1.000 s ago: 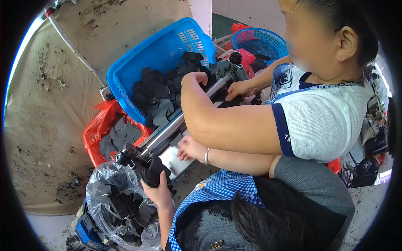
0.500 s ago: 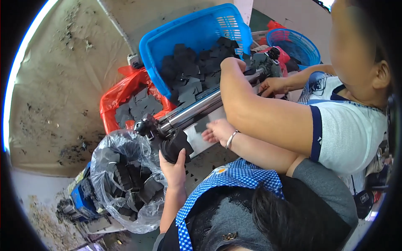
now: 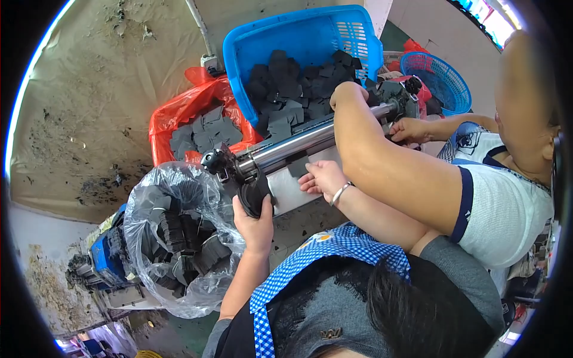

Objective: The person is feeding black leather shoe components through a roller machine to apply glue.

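My left hand (image 3: 258, 225) comes up from the lower edge and is shut on a black foam-like piece (image 3: 253, 192) at the near end of a shiny metal roller (image 3: 298, 143). My right hand (image 3: 321, 179), with a bracelet on its wrist, lies with fingers spread on the grey metal plate (image 3: 286, 194) under the roller, its fingertips beside a small dark piece. A co-worker in a white shirt reaches across. One of that person's hands (image 3: 349, 92) is over the roller's far part, the other (image 3: 409, 128) at its far end.
A blue crate (image 3: 298, 42) of black cut pieces stands behind the roller. Left of it is a red bag (image 3: 179, 113) with dark squares. A clear plastic bag (image 3: 167, 238) full of black pieces sits at the lower left. A round blue basket (image 3: 444, 77) is at the back right.
The view has shifted, so everything sits further right and up in the picture. My left hand keeps its hold on the black piece. My right hand stays on the plate.
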A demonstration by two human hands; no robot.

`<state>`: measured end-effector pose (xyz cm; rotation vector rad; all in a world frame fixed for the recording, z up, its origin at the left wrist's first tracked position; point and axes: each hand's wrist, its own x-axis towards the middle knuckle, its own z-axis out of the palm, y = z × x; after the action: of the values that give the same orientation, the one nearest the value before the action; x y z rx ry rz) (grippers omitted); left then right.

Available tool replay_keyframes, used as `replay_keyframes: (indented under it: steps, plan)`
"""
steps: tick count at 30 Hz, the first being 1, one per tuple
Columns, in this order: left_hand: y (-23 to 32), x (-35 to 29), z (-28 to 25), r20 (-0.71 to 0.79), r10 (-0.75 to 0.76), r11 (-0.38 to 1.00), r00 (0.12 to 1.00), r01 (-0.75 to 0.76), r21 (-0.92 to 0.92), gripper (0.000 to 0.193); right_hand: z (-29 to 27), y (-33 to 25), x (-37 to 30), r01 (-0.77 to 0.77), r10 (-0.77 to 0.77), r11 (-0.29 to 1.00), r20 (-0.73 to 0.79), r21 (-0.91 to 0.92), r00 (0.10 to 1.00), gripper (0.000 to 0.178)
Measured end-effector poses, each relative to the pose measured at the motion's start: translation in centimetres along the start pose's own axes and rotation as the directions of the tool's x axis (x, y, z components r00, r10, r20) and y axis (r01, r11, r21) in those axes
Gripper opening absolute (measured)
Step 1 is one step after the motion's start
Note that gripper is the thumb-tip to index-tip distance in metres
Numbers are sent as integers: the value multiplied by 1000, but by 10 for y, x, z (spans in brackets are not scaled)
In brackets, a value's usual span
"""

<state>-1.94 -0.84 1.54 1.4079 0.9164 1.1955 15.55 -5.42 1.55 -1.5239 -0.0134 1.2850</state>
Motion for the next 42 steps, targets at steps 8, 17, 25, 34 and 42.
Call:
replay_keyframes:
  steps: [8,17,25,34,42]
  plan:
    - [2,2,7,203,-468,803,860,510,-308,32,7,17,-26,355,-167,876,486,-326,858,20]
    - [-6,3,8,101,-157,975,982,170,-144,30,12,9,-26,400,-171,824,498,-401,850,22]
    - [-14,-4,6,175,-465,822,868,497,-277,32,7,22,-30,480,-255,780,497,-401,829,27]
    - [19,9,6,40,-232,960,972,235,-155,20,-16,6,17,-2,-1,992,19,123,1000,24]
    - [7,-1,-6,131,-438,851,889,457,-258,30,-6,18,-22,91,14,971,430,-223,903,26]
